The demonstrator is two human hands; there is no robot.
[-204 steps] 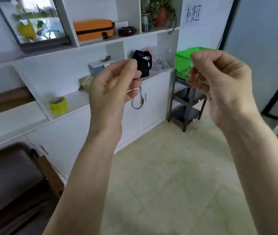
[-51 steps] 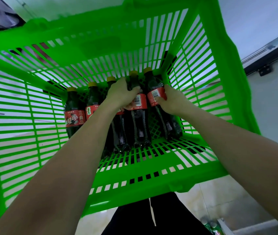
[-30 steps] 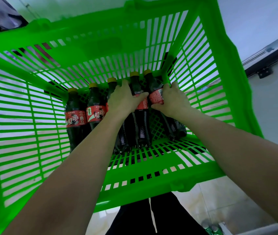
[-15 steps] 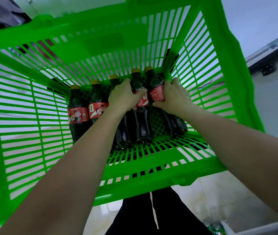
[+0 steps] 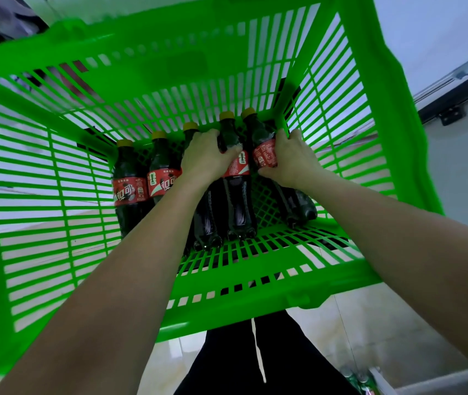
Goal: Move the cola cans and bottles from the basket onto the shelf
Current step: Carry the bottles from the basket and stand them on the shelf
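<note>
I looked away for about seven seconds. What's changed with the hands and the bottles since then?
Both hands, then raised in front of the cabinets and gripping no bottle, have gone down into the green basket. The left hand now lies curled over the middle two bottles; the right hand has closed its grip on the rightmost bottle. Over the last two seconds, five bottles have stayed lying in a row, none lifted.

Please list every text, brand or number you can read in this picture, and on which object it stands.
"可口": large white characters on the red label of the second bottle from the left.
Leftmost bottle: similar white characters, too blurred to read.
Small print on the label of the bottle in the right hand: too small.
</note>
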